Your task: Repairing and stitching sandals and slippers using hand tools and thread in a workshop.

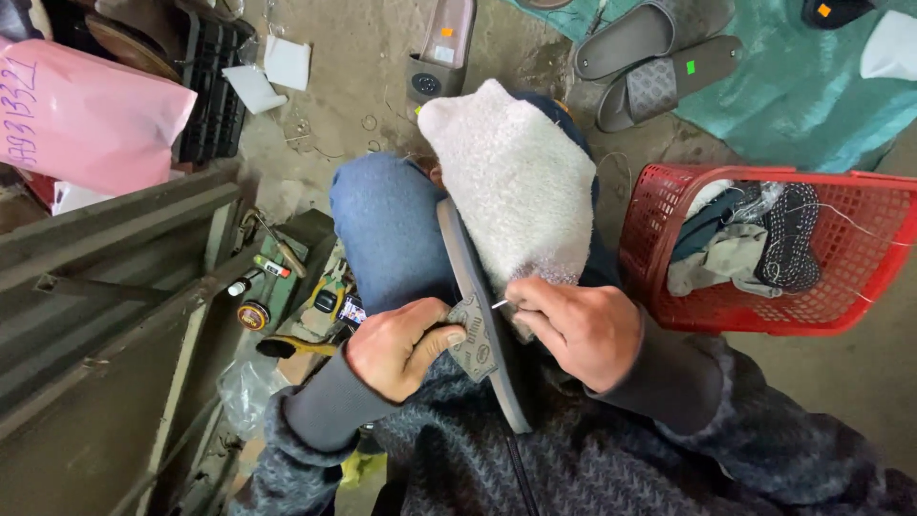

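Two hands meet over my lap: my left hand (396,346) pinches the patterned strap (475,336) of a grey slipper (482,315) standing on edge, while my right hand (576,327) grips a needle (500,304). At three o'clock sits a red basket (764,320) of cloth.

This is a small footwear repair or assembly workshop set up on a bare, stained concrete floor (382,57). Finished grey slide sandals (659,57) lie on a teal tarp (821,96). A red plastic basket (764,315) holds fabric pieces and threads. Hand tools and a glue bottle (263,272) sit on a worn metal frame (115,248), with paper scraps (287,62) scattered nearby.
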